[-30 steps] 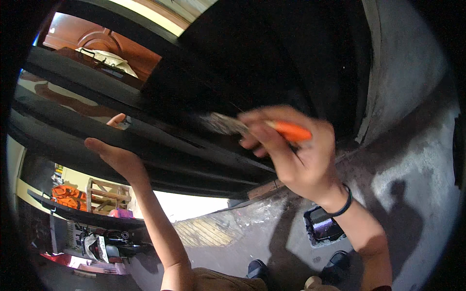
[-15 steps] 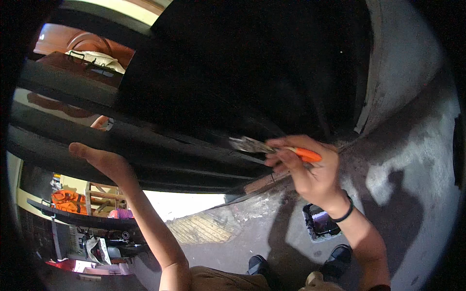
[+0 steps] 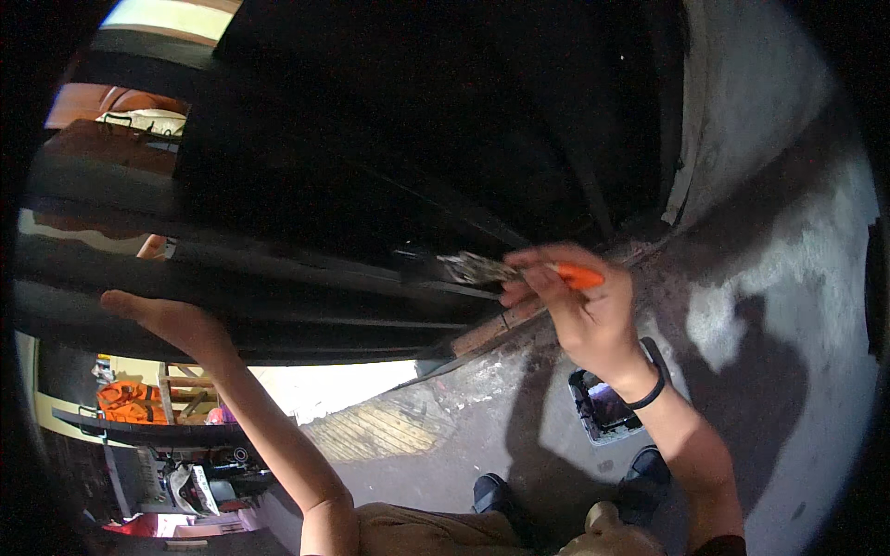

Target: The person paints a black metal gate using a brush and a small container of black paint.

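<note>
My right hand [image 3: 589,310] is closed round the orange handle of a paintbrush [image 3: 582,275]. The brush points left, its paint-smeared head close to the black slats, blurred at the tip; whether it touches them I cannot tell. At the left, my left hand [image 3: 171,324] lies against a black slat [image 3: 83,320], one digit stretched out and its other fingers hidden. A large black panel [image 3: 389,111] with ribs fills the upper middle. Below my right wrist, a paint container [image 3: 586,428] with black-smeared sides and dark, shiny contents stands on the floor.
A grey wall [image 3: 769,120] curves up on the right. My dark shoes [image 3: 493,493] stand on the grey floor [image 3: 445,473] near the container. Beyond the slats at lower left are orange bundles [image 3: 130,401], a wooden frame [image 3: 188,385] and a motorcycle [image 3: 199,486].
The view has shifted a little, moving most things leftward in it. My right hand still holds the paintbrush, its head still by the black slats. My left hand keeps its place on the slat.
</note>
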Tool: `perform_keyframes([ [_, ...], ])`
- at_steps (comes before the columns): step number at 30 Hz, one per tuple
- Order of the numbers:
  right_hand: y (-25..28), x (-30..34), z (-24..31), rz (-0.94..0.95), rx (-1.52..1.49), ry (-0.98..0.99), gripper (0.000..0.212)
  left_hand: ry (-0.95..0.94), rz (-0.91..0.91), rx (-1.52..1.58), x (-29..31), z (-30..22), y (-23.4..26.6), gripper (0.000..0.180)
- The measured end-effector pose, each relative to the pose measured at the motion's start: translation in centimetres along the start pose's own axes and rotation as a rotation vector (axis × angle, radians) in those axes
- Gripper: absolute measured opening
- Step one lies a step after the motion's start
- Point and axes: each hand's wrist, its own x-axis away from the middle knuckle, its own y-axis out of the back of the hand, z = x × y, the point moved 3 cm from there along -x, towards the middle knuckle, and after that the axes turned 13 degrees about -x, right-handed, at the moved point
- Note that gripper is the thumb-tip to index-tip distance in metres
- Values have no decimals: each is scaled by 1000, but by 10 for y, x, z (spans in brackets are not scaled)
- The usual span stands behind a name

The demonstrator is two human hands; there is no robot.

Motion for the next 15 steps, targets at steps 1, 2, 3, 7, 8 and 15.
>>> perform_keyframes([
  [1, 13, 10, -12, -37, 19, -113, 24, 29, -13, 25, 1, 1, 0, 104],
  [2, 28, 16, -18, -63, 50, -107, 24, 37, -1, 48, 2, 1, -1, 101],
  [3, 40, 23, -23, -105, 110, -186, 23, 8, -27, 0, 1, 0, -1, 101],
  [7, 39, 23, -19, -5, 376, -93, 24, 94, 4, 73, 3, 3, -3, 104],
  [8, 30, 20, -15, 54, 421, -41, 25, 76, -2, 60, 2, 2, -4, 105],
  [15, 1, 13, -7, 38, -63, 103, 28, 47, -2, 14, 0, -6, -3, 110],
])
